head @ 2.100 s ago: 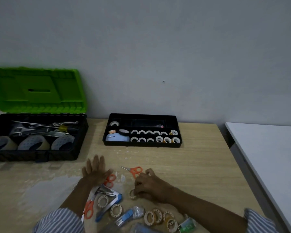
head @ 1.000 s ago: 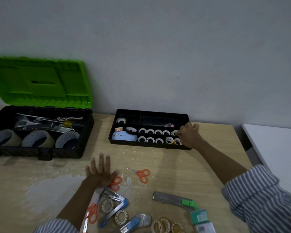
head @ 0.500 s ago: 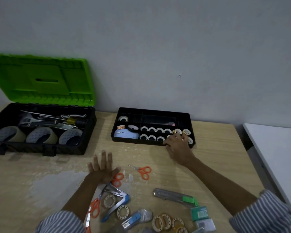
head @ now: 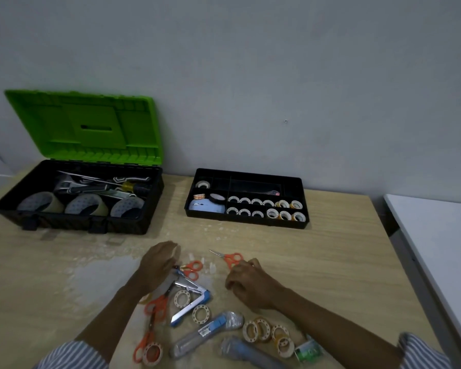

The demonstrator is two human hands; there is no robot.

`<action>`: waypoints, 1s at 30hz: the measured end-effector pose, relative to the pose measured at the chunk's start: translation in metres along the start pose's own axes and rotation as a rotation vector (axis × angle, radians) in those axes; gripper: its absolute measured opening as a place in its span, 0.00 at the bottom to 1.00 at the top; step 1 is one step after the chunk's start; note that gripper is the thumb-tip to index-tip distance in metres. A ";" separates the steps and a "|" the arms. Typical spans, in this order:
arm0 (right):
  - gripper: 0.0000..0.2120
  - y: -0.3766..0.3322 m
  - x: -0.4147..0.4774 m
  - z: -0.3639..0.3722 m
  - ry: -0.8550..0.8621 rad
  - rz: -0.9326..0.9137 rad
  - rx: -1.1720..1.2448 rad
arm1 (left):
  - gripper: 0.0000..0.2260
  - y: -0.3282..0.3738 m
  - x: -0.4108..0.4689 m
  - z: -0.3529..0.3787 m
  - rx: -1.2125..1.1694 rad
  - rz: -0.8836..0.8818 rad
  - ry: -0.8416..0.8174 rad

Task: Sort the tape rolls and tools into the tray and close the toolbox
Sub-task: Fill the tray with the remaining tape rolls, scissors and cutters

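Observation:
The black tray (head: 246, 224) stands at the back against the wall, with two rows of small tape rolls (head: 268, 209) in its front compartment. The toolbox (head: 91, 225) is at back left with its green lid (head: 91, 123) up. My left hand (head: 159, 265) hovers on edge over orange scissors (head: 192, 269), fingers loosely apart and holding nothing. My right hand (head: 246, 283) rests with curled fingers just below another pair of orange scissors (head: 230, 258); whatever is under the fingers is hidden. Loose tape rolls (head: 261, 332) and a blue cutter (head: 189, 306) lie near me.
Three big tape rolls (head: 87, 206) and metal tools fill the toolbox. More scissors (head: 155, 307), a wrapped blue cutter (head: 205, 328) and a small green box (head: 308, 351) lie at the front edge. A white table (head: 437, 249) adjoins on the right.
My right hand has come back from the tray's right end to the table near the scissors. My left hand has lifted from flat on the table onto its edge.

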State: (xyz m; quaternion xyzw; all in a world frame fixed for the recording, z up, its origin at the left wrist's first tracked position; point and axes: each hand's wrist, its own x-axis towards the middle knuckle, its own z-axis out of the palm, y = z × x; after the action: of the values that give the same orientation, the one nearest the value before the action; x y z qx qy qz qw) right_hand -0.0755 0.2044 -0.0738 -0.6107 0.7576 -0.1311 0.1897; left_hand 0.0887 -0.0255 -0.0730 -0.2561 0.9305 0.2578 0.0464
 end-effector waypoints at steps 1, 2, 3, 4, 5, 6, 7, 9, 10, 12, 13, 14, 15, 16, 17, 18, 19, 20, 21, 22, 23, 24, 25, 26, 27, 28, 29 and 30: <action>0.11 -0.002 -0.006 0.000 -0.004 0.014 0.001 | 0.29 -0.002 -0.009 -0.001 0.008 0.014 0.040; 0.12 -0.002 -0.010 -0.001 -0.006 0.024 -0.005 | 0.23 -0.004 -0.014 -0.001 0.021 0.031 0.081; 0.12 -0.006 -0.015 -0.001 -0.017 0.026 -0.014 | 0.19 -0.005 -0.025 -0.003 0.047 0.034 0.119; 0.13 -0.005 -0.016 -0.001 -0.019 0.036 -0.016 | 0.17 -0.006 -0.027 -0.004 0.082 0.024 0.141; 0.13 -0.006 -0.018 -0.002 -0.025 0.042 -0.016 | 0.17 -0.007 -0.032 -0.004 0.118 -0.014 0.156; 0.13 -0.008 -0.020 -0.003 -0.027 0.048 -0.018 | 0.18 -0.006 -0.038 -0.005 0.154 -0.064 0.181; 0.13 -0.011 -0.021 -0.005 -0.029 0.052 -0.019 | 0.20 -0.006 -0.046 -0.007 0.185 -0.128 0.212; 0.13 -0.014 -0.022 -0.007 -0.042 0.064 -0.015 | 0.23 -0.006 -0.058 -0.008 0.225 -0.254 0.224; 0.13 -0.015 -0.023 -0.007 -0.049 0.071 -0.015 | 0.24 -0.007 -0.063 -0.006 0.221 -0.297 0.211; 0.13 -0.018 -0.023 -0.009 -0.050 0.086 -0.007 | 0.25 -0.009 -0.071 -0.004 0.184 -0.339 0.158; 0.13 -0.019 -0.023 -0.010 -0.050 0.091 0.000 | 0.24 -0.011 -0.074 -0.003 0.150 -0.343 0.137; 0.13 -0.019 -0.023 -0.010 -0.047 0.098 0.008 | 0.23 -0.011 -0.074 -0.002 0.113 -0.337 0.126; 0.13 -0.020 -0.023 -0.011 -0.043 0.106 0.011 | 0.22 -0.011 -0.075 -0.002 0.084 -0.331 0.122; 0.13 -0.022 -0.023 -0.012 -0.038 0.117 0.012 | 0.21 -0.010 -0.075 -0.002 0.073 -0.328 0.117; 0.13 -0.023 -0.022 -0.012 -0.037 0.130 0.013 | 0.20 -0.009 -0.075 -0.002 0.074 -0.328 0.109; 0.13 -0.023 -0.022 -0.013 -0.035 0.139 0.017 | 0.20 -0.009 -0.074 -0.003 0.088 -0.328 0.096; 0.13 -0.024 -0.021 -0.014 -0.038 0.150 0.023 | 0.20 -0.009 -0.073 -0.005 0.101 -0.327 0.082; 0.13 -0.024 -0.021 -0.015 -0.043 0.157 0.022 | 0.21 -0.009 -0.072 -0.006 0.106 -0.331 0.065; 0.13 -0.024 -0.020 -0.017 -0.045 0.165 0.020 | 0.22 -0.008 -0.069 -0.011 0.102 -0.332 0.055; 0.14 -0.024 -0.020 -0.018 -0.046 0.174 0.019 | 0.22 -0.007 -0.067 -0.015 0.095 -0.331 0.050; 0.14 -0.023 -0.018 -0.021 -0.044 0.188 0.018 | 0.22 -0.006 -0.061 -0.022 0.094 -0.318 0.054; 0.14 -0.023 -0.017 -0.023 -0.043 0.200 0.013 | 0.21 -0.004 -0.056 -0.028 0.088 -0.301 0.061; 0.14 -0.023 -0.016 -0.025 -0.045 0.214 0.003 | 0.21 -0.003 -0.050 -0.034 0.075 -0.280 0.071; 0.15 -0.021 -0.013 -0.027 -0.038 0.233 -0.006 | 0.22 0.000 -0.042 -0.041 0.060 -0.254 0.080; 0.15 -0.019 -0.011 -0.029 -0.040 0.250 -0.022 | 0.25 0.002 -0.033 -0.047 0.056 -0.230 0.086; 0.15 -0.017 -0.009 -0.031 -0.043 0.265 -0.048 | 0.27 0.006 -0.024 -0.054 0.064 -0.205 0.083; 0.16 -0.017 -0.010 -0.032 -0.060 0.271 -0.089 | 0.26 0.011 -0.017 -0.059 0.075 -0.182 0.080; 0.19 -0.015 -0.008 -0.033 -0.070 0.277 -0.137 | 0.23 0.016 -0.007 -0.065 0.089 -0.162 0.070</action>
State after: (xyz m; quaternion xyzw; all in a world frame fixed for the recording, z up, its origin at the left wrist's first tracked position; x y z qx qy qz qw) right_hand -0.0758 0.2079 -0.0366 -0.5159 0.8347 -0.0303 0.1903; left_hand 0.0894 -0.0431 -0.0080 -0.3371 0.9183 0.2024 0.0458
